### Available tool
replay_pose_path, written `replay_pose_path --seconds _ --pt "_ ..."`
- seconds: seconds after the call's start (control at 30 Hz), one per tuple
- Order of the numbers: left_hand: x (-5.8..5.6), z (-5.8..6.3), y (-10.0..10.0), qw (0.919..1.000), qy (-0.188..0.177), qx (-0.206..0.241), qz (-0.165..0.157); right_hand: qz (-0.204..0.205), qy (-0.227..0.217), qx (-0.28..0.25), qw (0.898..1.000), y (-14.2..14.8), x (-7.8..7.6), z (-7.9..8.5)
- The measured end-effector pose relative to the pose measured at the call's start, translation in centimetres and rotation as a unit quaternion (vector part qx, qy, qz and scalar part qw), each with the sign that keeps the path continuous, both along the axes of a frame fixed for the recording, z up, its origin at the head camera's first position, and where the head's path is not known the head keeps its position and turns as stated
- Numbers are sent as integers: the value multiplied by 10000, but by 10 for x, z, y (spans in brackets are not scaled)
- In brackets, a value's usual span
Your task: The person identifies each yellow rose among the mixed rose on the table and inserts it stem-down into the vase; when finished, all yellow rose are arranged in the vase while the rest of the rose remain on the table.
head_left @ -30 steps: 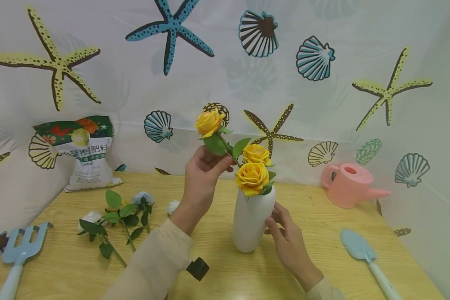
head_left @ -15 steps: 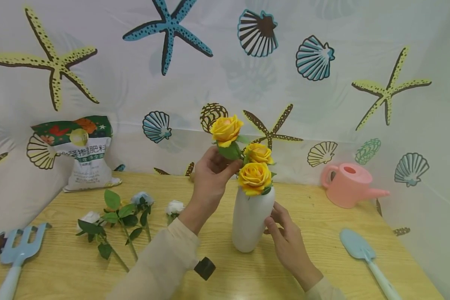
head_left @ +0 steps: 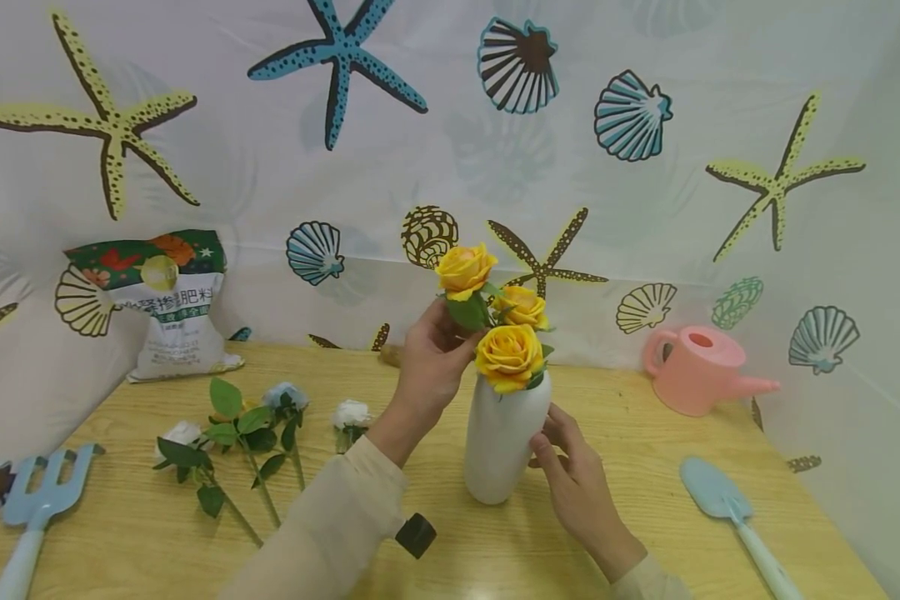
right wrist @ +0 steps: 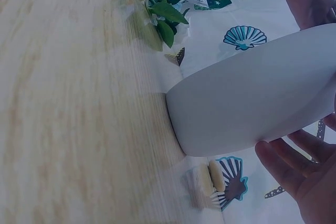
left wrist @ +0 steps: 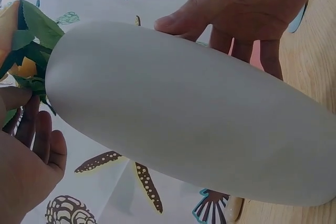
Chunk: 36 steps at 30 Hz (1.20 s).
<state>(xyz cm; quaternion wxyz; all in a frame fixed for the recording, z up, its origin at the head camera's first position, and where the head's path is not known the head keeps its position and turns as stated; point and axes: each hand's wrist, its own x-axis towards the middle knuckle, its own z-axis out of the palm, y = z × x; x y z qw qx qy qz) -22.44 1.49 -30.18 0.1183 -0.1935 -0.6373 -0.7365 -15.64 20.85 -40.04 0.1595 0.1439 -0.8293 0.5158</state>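
Note:
A white vase [head_left: 502, 450] stands upright on the table with two yellow roses [head_left: 510, 357] in its mouth. My left hand [head_left: 429, 367] pinches a third yellow rose [head_left: 465, 272] by its stem, just under the leaves and right beside the vase's rim. The lower end of that stem is hidden behind the front rose. Lower down, my right hand [head_left: 581, 492] holds the vase's right side, thumb in front and the other fingers reaching behind. In the left wrist view, the left fingertips are among green leaves [left wrist: 42, 27] at the vase's mouth.
Several loose flowers [head_left: 255, 421] lie left of the vase, with a white flower [head_left: 351, 414] nearer it. A blue hand fork [head_left: 45, 500] is far left, a blue trowel [head_left: 720, 492] right. A pink watering can [head_left: 693, 379] and a fertilizer bag [head_left: 176, 325] stand behind.
My left hand has moved right and slightly down, bringing the third rose from upper left to close beside the other two. My right hand and the vase have stayed put.

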Motion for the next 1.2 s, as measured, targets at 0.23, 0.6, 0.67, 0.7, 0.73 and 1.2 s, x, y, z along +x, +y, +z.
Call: replay_pose_path --seconds 0.23,0.6,0.67,0.7,0.73,1.2 --pt "-4 -6 -1 9988 -198 -373 -264 0 21 9 10000 0 0 -1" --pt "-4 -12 -6 9946 -301 -886 -446 -45 -129 -5 9999 0 0 0" --pt "-4 -13 -8 9943 -264 -876 -549 -45 -127 6 9999 0 0 0" --pt "-5 -14 -10 9941 -256 -876 -587 -47 -132 7 9999 0 0 0" --pt "-5 -15 -12 9939 -276 -872 -610 -48 -149 6 9999 -1 0 0" --pt "2 -33 -56 9954 -361 -821 -329 -63 -193 -57 9998 -1 1 2"
